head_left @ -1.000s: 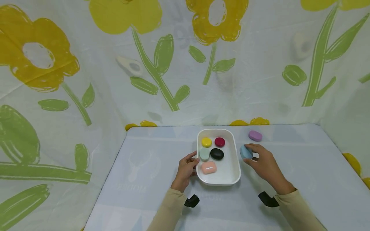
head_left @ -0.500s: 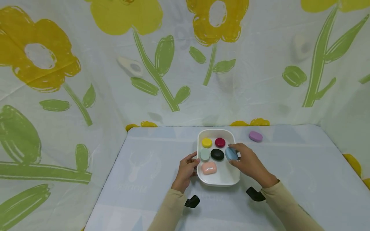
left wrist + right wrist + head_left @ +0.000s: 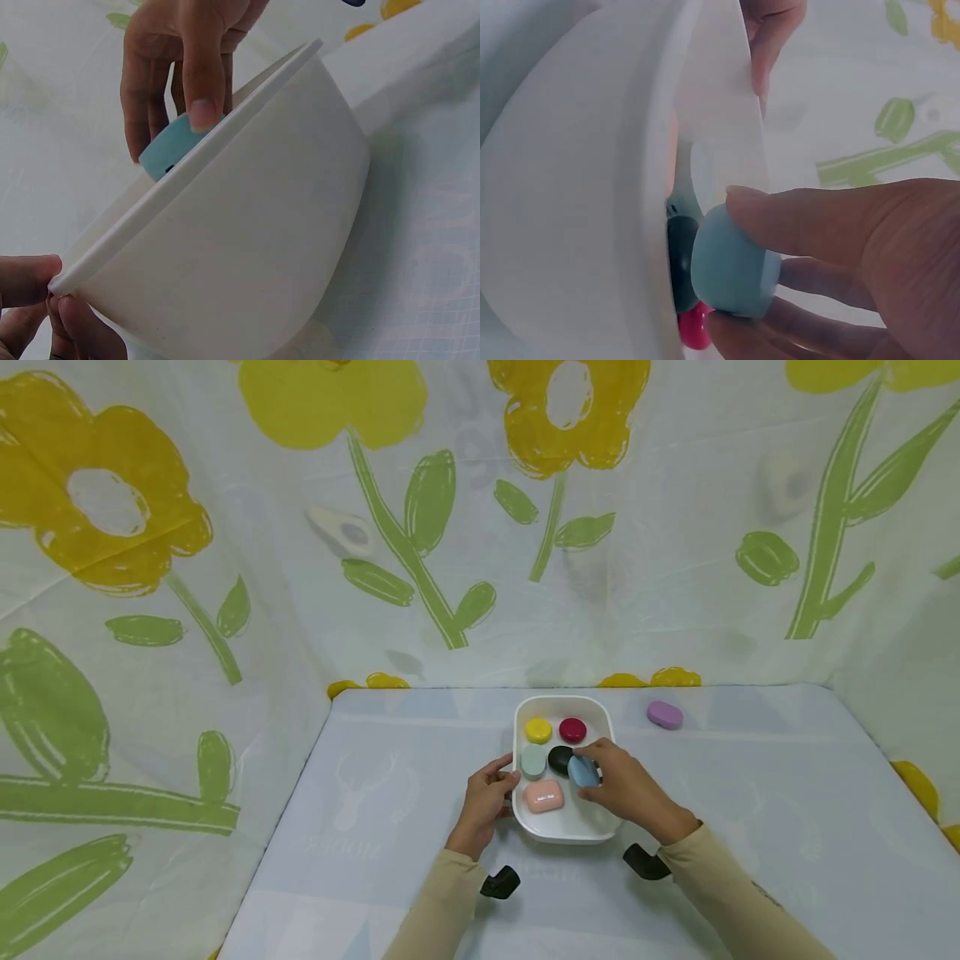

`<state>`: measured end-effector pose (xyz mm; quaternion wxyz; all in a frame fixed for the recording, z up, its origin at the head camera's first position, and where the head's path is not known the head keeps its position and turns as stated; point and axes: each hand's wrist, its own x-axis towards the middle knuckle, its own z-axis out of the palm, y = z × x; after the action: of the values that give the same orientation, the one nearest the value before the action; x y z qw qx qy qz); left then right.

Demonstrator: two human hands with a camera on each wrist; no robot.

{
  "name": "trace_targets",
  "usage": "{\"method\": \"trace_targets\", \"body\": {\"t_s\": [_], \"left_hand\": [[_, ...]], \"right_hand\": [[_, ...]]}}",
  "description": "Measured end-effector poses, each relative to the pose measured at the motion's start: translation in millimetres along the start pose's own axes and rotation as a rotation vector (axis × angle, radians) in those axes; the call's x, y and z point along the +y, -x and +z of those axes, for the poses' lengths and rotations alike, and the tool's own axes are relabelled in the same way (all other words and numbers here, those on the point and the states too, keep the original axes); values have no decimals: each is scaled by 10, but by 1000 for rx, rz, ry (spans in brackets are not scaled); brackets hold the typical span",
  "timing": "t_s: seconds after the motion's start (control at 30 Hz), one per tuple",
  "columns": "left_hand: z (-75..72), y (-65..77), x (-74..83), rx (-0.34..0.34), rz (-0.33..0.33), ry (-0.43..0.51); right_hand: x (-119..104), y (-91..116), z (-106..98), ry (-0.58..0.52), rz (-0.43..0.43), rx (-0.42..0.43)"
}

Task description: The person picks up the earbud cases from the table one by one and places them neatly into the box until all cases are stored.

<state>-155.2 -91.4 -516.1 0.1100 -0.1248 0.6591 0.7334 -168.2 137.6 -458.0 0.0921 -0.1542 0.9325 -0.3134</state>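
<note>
My left hand (image 3: 482, 806) grips the left rim of a white rectangular tub (image 3: 566, 838), thumb on one side and fingers on the other. Between the thumb and fingertips of my right hand (image 3: 633, 793) is a light blue soap bar (image 3: 582, 772), held tilted over the tub's right half. In the right wrist view that blue soap (image 3: 731, 262) overlaps a black soap (image 3: 682, 262). Inside the tub also lie a yellow soap (image 3: 537, 730), a dark red soap (image 3: 573, 730), a pale green soap (image 3: 533, 761) and a pink soap (image 3: 543, 796).
A purple soap (image 3: 664, 715) lies on the pale printed tabletop (image 3: 390, 793), beyond the tub to the right. Flower-patterned cloth (image 3: 660, 585) hangs behind the table and along its sides. Black camera mounts (image 3: 500, 882) stick out from both wrists.
My right hand has carried the blue soap leftward from outside the tub, across its right rim, to beside the black soap. The left hand keeps its grip on the rim.
</note>
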Motion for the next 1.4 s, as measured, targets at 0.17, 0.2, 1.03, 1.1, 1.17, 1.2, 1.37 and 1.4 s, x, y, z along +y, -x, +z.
{"method": "trace_targets", "body": {"t_s": [0.17, 0.2, 1.03, 1.1, 1.17, 1.2, 1.37, 1.4], "left_hand": [[7, -2, 0, 2, -5, 0], [9, -2, 1, 2, -6, 0], [31, 39, 29, -4, -1, 8], [31, 43, 35, -5, 0, 10], [31, 48, 42, -3, -1, 9], [31, 48, 43, -2, 0, 8], [27, 35, 27, 2, -3, 4], [25, 30, 22, 3, -5, 4]], "right_hand": [[-27, -6, 24, 31, -2, -28], [-28, -9, 30, 36, -3, -32], [117, 43, -63, 22, -81, 147], [185, 31, -135, -4, -86, 215], [270, 16, -205, -16, -84, 278], [321, 7, -237, -23, -80, 305], [611, -35, -343, -59, -59, 407], [671, -43, -352, -61, -60, 424]]}}
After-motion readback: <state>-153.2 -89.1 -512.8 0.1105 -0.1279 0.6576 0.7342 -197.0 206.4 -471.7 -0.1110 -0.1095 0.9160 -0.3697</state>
